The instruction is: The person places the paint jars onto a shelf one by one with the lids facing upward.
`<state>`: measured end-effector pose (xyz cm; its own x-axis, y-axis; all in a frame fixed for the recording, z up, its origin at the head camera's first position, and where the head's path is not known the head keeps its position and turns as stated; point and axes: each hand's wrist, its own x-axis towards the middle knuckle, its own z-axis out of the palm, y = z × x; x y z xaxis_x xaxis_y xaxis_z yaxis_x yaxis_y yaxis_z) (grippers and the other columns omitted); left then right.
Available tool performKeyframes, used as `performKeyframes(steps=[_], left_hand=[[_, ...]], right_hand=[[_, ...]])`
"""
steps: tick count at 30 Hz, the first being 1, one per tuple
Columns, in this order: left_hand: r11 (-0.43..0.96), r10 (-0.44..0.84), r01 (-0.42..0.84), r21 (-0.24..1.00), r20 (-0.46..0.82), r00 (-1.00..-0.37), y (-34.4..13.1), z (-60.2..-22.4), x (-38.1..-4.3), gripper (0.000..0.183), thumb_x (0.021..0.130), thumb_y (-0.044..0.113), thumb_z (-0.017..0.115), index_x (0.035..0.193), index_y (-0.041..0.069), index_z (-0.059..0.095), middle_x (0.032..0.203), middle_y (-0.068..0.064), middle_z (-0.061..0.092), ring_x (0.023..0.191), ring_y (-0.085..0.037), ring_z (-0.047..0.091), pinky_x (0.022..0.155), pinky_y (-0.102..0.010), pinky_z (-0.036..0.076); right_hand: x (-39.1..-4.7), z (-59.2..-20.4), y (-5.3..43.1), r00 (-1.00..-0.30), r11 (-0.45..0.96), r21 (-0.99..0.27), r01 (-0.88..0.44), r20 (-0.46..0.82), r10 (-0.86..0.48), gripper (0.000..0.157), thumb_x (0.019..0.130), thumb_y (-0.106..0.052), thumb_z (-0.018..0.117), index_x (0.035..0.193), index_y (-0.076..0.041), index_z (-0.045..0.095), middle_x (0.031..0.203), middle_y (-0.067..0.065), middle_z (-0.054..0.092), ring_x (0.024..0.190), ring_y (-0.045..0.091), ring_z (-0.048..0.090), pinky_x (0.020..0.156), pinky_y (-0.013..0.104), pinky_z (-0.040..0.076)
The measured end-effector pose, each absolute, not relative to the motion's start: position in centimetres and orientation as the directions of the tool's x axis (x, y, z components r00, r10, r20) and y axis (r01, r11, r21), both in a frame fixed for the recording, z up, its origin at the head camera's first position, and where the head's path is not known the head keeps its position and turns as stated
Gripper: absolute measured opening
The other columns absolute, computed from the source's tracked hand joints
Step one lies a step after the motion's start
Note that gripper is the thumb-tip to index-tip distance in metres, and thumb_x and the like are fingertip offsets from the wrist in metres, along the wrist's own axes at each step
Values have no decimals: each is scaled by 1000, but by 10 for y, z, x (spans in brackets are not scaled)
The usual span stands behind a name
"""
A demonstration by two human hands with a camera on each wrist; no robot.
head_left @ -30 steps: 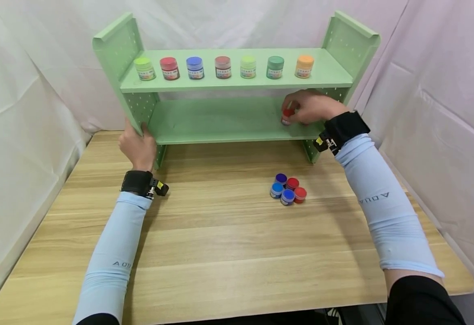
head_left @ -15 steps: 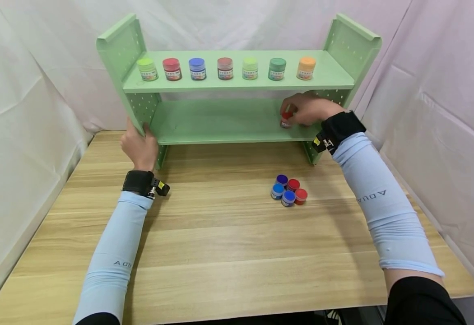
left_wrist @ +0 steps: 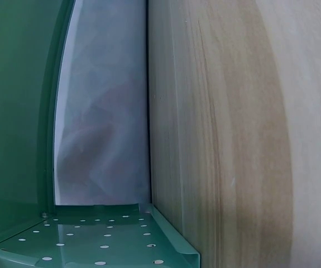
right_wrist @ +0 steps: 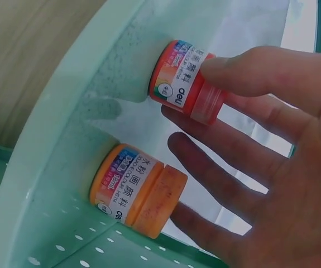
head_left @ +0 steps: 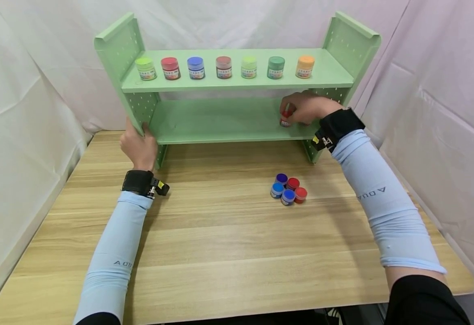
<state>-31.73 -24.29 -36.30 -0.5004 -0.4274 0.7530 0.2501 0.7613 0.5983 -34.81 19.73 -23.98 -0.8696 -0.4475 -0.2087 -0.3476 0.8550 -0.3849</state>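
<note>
On the right part of the lower shelf, my right hand pinches a small red paint jar between thumb and fingers. Its base is at the shelf surface; I cannot tell whether it touches. Beside it in the right wrist view stands an orange paint jar, near my lower fingers and mostly hidden by the hand in the head view. My left hand grips the front edge of the left side panel of the green metal rack. The left wrist view shows the perforated panel, not the hand.
Several paint jars stand in a spaced row on the upper shelf, from a lime green jar to an orange-yellow jar. A cluster of blue and red jars stands on the wooden table. White curtains enclose the back and sides.
My right hand has shifted very slightly left along the lower shelf with the red paint jar. The left hand keeps its hold on the rack.
</note>
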Motion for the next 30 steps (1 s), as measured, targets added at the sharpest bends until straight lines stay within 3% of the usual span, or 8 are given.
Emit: performKeyframes(steps=[7, 10, 14, 21, 25, 30], left_hand=[[757, -428, 252, 603, 748, -507, -242, -364, -318, 33, 91, 9, 58, 124, 9, 61, 112, -7, 66, 101, -17, 62, 89, -29, 45], [757, -425, 255, 602, 750, -508, -242, -364, -318, 34, 91, 9, 57, 125, 10, 61, 113, -6, 66, 101, -17, 62, 89, -29, 45], [757, -427, 255, 602, 750, -505, -242, -364, -318, 34, 91, 9, 57, 125, 10, 61, 113, -6, 66, 101, -17, 62, 90, -29, 44], [754, -427, 256, 605, 748, -508, -242, -363, -318, 33, 92, 10, 57, 125, 9, 61, 114, -6, 65, 102, -15, 61, 91, -28, 43], [751, -426, 256, 608, 744, -515, -242, -363, -318, 33, 92, 11, 57, 125, 10, 60, 115, -5, 65, 103, -14, 61, 91, -27, 43], [753, -426, 257, 606, 746, -512, -241, -363, -317, 33, 92, 10, 58, 124, 8, 61, 114, -6, 65, 102, -14, 61, 90, -26, 43]], right_hand=[[-341, -239, 200, -873, 837, -396, -378, -148, -464, 54, 90, -25, 62, 136, -6, 41, 128, 18, 47, 85, 30, 55, 68, 39, 47], [-335, -239, 201, -856, 813, -324, -483, -20, -517, 48, 89, -20, 64, 131, -5, 47, 130, 17, 48, 90, 26, 53, 75, 38, 44], [-324, -240, 202, -806, 780, -206, -591, 125, -578, 40, 87, -16, 64, 124, -4, 56, 121, 11, 56, 97, 25, 52, 84, 39, 40], [-299, -253, 202, -701, 701, -129, -701, 303, -646, 22, 85, -13, 67, 104, -4, 64, 95, 9, 65, 85, 23, 58, 76, 38, 45], [-286, -269, 202, -683, 664, -182, -726, 305, -664, 18, 84, -10, 67, 100, -5, 64, 93, 6, 65, 83, 18, 61, 73, 34, 49], [-276, -299, 206, -721, 657, -307, -689, 196, -665, 17, 84, -9, 68, 100, -9, 65, 91, 0, 66, 76, 11, 60, 69, 28, 50]])
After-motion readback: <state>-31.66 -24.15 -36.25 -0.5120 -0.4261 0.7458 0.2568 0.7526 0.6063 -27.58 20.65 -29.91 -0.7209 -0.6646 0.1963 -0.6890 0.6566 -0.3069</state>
